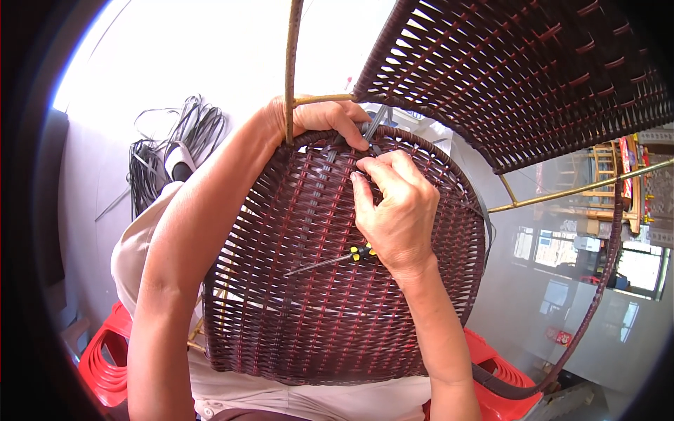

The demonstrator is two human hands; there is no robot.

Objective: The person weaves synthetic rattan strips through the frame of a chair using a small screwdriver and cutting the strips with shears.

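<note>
A dark brown-and-red woven wicker chair panel [330,281] lies before me, with a grey strip [312,189] running through its weave. At the far rim, my left hand [326,121] is closed round the edge, its thumb on the front beside a loose grey strip end [379,119]. My right hand [400,203] pinches at the weave just below that thumb; the strip between its fingertips is mostly hidden. A screwdriver [358,253] with a black-and-yellow handle crosses the panel beneath my right hand. Whether it lies there or is tucked in the palm, I cannot tell.
Gold metal chair legs [289,63] rise close to my left wrist. The chair's other woven part [519,70] slants overhead at the right, above a curved wrapped arm [604,302]. Bundled grey strips [147,168] lie on the floor at left. Red plastic stools [105,358] flank my lap.
</note>
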